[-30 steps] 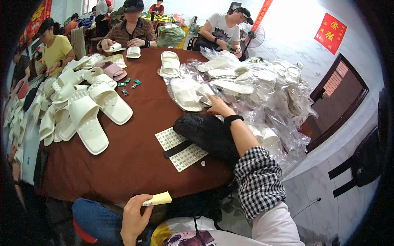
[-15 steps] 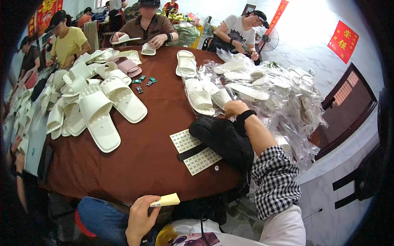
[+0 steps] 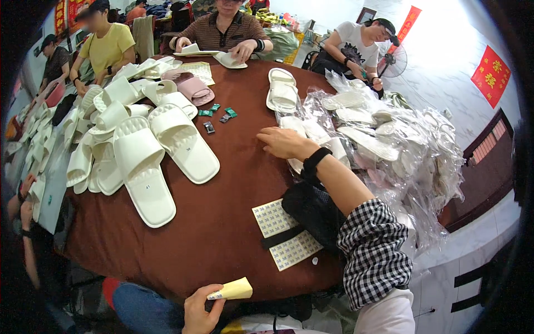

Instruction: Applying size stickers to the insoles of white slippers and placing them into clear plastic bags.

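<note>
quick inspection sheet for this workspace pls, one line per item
Surface: table under brown cloth
Work items: loose white slippers piled left; white slippers in clear bags heaped right; flat sticker sheet, partly covered by a black mesh item
Clutter: small green and dark packets near the loose pile
Grips: left grip pinches a folded sticker sheet; right grip, fingers outstretched beside the bagged heap, nothing seen in it, contact unclear
Cables: thin dark line lower right, possibly a cord
Surroundings: co-workers around the table; fan; door

Numbers on sticker sheet (image 3: pixel 271 218), yellow strip (image 3: pixel 235 289) and white slippers (image 3: pixel 149 192) — characters on red wall sign (image 3: pixel 490 76)
</note>
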### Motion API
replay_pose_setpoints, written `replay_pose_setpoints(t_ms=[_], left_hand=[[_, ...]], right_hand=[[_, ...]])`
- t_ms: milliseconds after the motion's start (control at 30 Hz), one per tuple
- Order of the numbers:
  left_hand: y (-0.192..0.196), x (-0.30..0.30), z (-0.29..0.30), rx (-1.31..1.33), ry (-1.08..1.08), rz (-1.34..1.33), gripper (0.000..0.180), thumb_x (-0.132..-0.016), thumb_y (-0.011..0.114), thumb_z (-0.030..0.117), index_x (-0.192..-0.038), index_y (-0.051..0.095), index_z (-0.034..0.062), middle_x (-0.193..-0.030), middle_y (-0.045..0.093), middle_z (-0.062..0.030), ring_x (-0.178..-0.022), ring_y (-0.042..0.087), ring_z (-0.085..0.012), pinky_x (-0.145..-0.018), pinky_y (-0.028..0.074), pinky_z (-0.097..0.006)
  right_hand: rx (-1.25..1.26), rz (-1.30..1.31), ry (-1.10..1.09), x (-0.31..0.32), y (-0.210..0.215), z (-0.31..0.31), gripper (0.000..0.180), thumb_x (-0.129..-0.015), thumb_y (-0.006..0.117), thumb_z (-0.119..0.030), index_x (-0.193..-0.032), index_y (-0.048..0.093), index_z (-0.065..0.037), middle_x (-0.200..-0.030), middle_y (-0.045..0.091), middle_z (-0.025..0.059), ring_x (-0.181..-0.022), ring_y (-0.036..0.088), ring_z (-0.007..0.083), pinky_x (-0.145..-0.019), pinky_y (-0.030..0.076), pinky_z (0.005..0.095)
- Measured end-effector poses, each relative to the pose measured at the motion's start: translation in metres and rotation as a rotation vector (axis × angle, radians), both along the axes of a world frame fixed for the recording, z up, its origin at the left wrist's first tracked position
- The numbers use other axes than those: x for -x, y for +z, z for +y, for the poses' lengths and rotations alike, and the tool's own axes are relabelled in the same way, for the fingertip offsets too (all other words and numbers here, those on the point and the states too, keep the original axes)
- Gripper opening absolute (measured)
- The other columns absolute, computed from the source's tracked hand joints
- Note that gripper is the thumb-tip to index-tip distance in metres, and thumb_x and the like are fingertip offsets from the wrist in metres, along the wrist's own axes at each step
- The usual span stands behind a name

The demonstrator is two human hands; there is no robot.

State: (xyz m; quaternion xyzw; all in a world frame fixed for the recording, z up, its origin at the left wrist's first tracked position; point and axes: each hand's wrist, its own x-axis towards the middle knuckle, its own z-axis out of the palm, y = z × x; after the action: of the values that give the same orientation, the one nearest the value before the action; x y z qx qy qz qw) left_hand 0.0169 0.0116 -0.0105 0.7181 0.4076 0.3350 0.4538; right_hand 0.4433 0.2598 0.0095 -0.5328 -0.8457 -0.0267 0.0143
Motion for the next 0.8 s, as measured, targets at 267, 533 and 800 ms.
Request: replay_pose_setpoints(t_ms=[267, 533, 800], left_hand=[[0.003, -0.004, 0.014, 0.119, 0.037, 0.023, 0.029, -0.088, 0.071, 0.006, -0.116, 0.065, 0.0037, -0.104, 0.071, -0.0169, -0.094, 0.071, -0.0301, -0.082, 0.054, -0.036], [-0.004, -0.003, 0.014, 0.093, 0.036, 0.016, 0.032, -0.084, 0.074, 0.003, -0.115, 0.066, 0.006, -0.102, 0.072, -0.0166, -0.09, 0.072, -0.0317, -0.079, 0.056, -0.036], [-0.013, -0.004, 0.014, 0.03, 0.022, -0.01, 0.028, -0.086, 0.075, 0.006, -0.112, 0.068, 0.0051, -0.1, 0.072, -0.0167, -0.084, 0.072, -0.0292, -0.071, 0.057, -0.035]], right_hand=[[0.065, -0.405, -0.678, -0.075, 0.014, 0.013, 0.019, -0.087, 0.06, -0.015, -0.096, 0.074, -0.006, -0.1, 0.073, 0.0158, -0.085, 0.073, 0.0327, -0.075, 0.058, 0.0459], [-0.255, -0.331, -0.513, -0.073, -0.029, 0.088, 0.05, -0.083, 0.065, -0.01, -0.131, 0.053, -0.002, -0.144, 0.042, 0.0198, -0.111, 0.06, 0.043, -0.078, 0.06, 0.0476], [-0.391, -0.682, -0.686, -0.092, -0.059, 0.136, 0.042, -0.088, 0.062, -0.016, -0.121, 0.065, 0.009, -0.139, 0.051, 0.033, -0.092, 0.071, 0.0366, -0.073, 0.06, 0.0388]])
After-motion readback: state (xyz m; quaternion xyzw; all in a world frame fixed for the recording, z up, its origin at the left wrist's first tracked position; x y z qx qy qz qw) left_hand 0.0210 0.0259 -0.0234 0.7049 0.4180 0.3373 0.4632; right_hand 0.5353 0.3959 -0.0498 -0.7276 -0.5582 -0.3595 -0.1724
